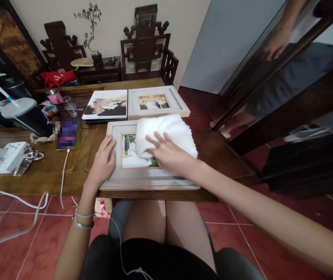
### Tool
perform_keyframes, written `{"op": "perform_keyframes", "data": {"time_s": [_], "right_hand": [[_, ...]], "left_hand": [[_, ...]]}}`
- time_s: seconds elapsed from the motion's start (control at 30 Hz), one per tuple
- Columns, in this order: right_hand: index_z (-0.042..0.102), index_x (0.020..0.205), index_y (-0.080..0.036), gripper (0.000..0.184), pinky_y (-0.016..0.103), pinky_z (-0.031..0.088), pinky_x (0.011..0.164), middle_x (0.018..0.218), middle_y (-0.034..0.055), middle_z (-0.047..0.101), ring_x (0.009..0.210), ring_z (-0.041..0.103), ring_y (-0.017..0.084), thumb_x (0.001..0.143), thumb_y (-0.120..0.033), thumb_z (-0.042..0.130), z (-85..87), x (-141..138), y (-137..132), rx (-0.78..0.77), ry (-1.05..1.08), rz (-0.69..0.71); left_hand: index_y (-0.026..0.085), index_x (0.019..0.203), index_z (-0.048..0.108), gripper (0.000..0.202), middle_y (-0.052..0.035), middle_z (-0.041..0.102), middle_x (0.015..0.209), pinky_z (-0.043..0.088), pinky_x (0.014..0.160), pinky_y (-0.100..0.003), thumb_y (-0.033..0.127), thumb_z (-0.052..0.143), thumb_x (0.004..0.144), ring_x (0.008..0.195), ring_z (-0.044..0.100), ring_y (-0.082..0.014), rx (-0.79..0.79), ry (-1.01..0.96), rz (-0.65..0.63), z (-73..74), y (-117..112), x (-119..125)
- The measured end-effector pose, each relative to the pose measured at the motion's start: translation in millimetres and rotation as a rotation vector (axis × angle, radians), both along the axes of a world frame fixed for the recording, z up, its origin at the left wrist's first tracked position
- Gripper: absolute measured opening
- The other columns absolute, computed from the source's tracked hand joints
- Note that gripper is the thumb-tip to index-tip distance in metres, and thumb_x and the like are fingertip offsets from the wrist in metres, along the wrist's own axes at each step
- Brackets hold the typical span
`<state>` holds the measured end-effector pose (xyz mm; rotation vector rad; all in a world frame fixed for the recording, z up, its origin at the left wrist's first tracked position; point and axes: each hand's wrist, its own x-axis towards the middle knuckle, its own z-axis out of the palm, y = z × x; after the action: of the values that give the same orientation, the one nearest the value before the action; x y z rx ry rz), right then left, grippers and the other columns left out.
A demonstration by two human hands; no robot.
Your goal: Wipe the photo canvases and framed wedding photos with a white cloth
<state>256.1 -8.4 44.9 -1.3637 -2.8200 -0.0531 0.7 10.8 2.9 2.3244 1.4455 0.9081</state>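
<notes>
On the table edge before me lies a picture frame (125, 179) with a wide pale border and a photo inside. My left hand (104, 159) rests on its left side, fingers stretched out, thumb apart from them. A folded white fluffy cloth (174, 134) covers the frame's upper right part and some of the photo. My right hand (166, 153) lies on the cloth's lower left part with its fingers spread and pressing down. Behind stand a second framed photo (155, 104) and, to its left, a stack topped by a photo panel (105, 105).
Left on the wooden table (87, 171) are a lidded black cup (28, 116), a pink mug (54, 96), clear small cups (71, 109), a blurred phone (68, 134) on a cable and a white power strip (7, 157). Another person's hand (277, 42) shows at right, beyond dark chair rails (271, 77).
</notes>
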Motion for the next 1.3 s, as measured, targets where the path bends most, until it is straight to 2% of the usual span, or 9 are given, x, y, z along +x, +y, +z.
{"op": "perform_keyframes", "data": {"time_s": [0.17, 0.3, 0.5, 0.67, 0.77, 0.87, 1.13, 1.2, 1.3], "right_hand": [[0.071, 0.11, -0.017, 0.042, 0.057, 0.037, 0.109, 0.145, 0.0152, 0.053, 0.135, 0.046, 0.036, 0.075, -0.004, 0.051, 28.5, -1, -80, -0.254, 0.201, 0.103], [0.071, 0.106, -0.017, 0.041, 0.059, 0.032, 0.113, 0.149, 0.0149, 0.048, 0.142, 0.036, 0.035, 0.074, -0.003, 0.05, 33.9, -13, -98, -0.347, 0.257, 0.154], [0.073, 0.109, -0.02, 0.049, 0.057, 0.029, 0.116, 0.152, 0.0111, 0.046, 0.143, 0.035, 0.032, 0.072, 0.003, 0.051, 2.0, -10, -39, -0.03, 0.18, 0.072], [0.069, 0.121, -0.021, 0.052, 0.064, 0.025, 0.114, 0.154, 0.0125, 0.043, 0.142, 0.035, 0.038, 0.078, 0.002, 0.052, -0.8, -7, 19, 0.162, 0.008, -0.047], [0.07, 0.12, -0.019, 0.049, 0.071, 0.026, 0.109, 0.156, 0.0149, 0.038, 0.142, 0.03, 0.046, 0.08, 0.001, 0.05, -2.9, -13, 28, 0.152, -0.031, -0.072], [0.071, 0.119, -0.018, 0.045, 0.071, 0.029, 0.106, 0.154, 0.0166, 0.041, 0.139, 0.033, 0.048, 0.08, -0.002, 0.054, -3.2, -15, 7, 0.037, 0.001, -0.028], [0.073, 0.106, -0.026, 0.036, 0.06, 0.047, 0.098, 0.146, 0.0107, 0.052, 0.128, 0.052, 0.042, 0.074, -0.014, 0.062, 22.0, -10, -95, -0.255, 0.192, 0.113], [0.074, 0.104, -0.026, 0.035, 0.062, 0.046, 0.099, 0.146, 0.011, 0.053, 0.131, 0.049, 0.044, 0.074, -0.013, 0.062, 24.9, -16, -101, -0.268, 0.17, 0.123], [0.074, 0.107, -0.025, 0.044, 0.066, 0.04, 0.103, 0.148, 0.0115, 0.05, 0.136, 0.04, 0.046, 0.069, -0.005, 0.062, 19.4, -23, -90, -0.226, 0.11, 0.079]], "left_hand": [[0.012, 0.133, 0.057, 0.042, -0.0161, 0.042, 0.154, 0.025, 0.121, -0.049, 0.021, 0.041, 0.095, 0.147, 0.032, -0.0252, -0.004, -0.005, -0.013, -1.7, 0, -1], [0.013, 0.134, 0.056, 0.042, -0.0157, 0.039, 0.155, 0.025, 0.121, -0.049, 0.022, 0.041, 0.095, 0.148, 0.03, -0.0248, -0.015, 0.018, -0.028, -0.7, 0, -1], [0.014, 0.136, 0.055, 0.043, -0.0158, 0.036, 0.157, 0.023, 0.122, -0.05, 0.025, 0.04, 0.097, 0.149, 0.026, -0.0254, -0.036, 0.034, -0.042, 0.7, -1, -2], [0.016, 0.136, 0.055, 0.042, -0.0144, 0.037, 0.157, 0.023, 0.122, -0.05, 0.024, 0.041, 0.097, 0.149, 0.027, -0.025, -0.035, 0.007, -0.04, 0.4, -2, -2], [0.014, 0.135, 0.055, 0.043, -0.016, 0.038, 0.156, 0.023, 0.121, -0.051, 0.024, 0.042, 0.096, 0.148, 0.029, -0.0258, -0.049, 0.002, -0.033, 1.4, -2, -2], [0.014, 0.134, 0.056, 0.042, -0.016, 0.039, 0.156, 0.023, 0.122, -0.05, 0.024, 0.042, 0.096, 0.148, 0.029, -0.0251, -0.04, -0.001, -0.03, 2.3, -2, -1], [0.015, 0.132, 0.058, 0.04, -0.0149, 0.04, 0.155, 0.025, 0.121, -0.05, 0.024, 0.042, 0.096, 0.148, 0.03, -0.0251, -0.017, 0.012, -0.033, -0.3, 0, -1], [0.015, 0.132, 0.057, 0.04, -0.0148, 0.04, 0.155, 0.025, 0.121, -0.05, 0.024, 0.042, 0.096, 0.148, 0.029, -0.0252, -0.021, 0.017, -0.037, -0.7, 0, -1], [0.015, 0.134, 0.056, 0.041, -0.0155, 0.038, 0.156, 0.024, 0.121, -0.05, 0.025, 0.041, 0.097, 0.149, 0.028, -0.0251, -0.031, 0.024, -0.043, -0.3, -1, -1]]}}
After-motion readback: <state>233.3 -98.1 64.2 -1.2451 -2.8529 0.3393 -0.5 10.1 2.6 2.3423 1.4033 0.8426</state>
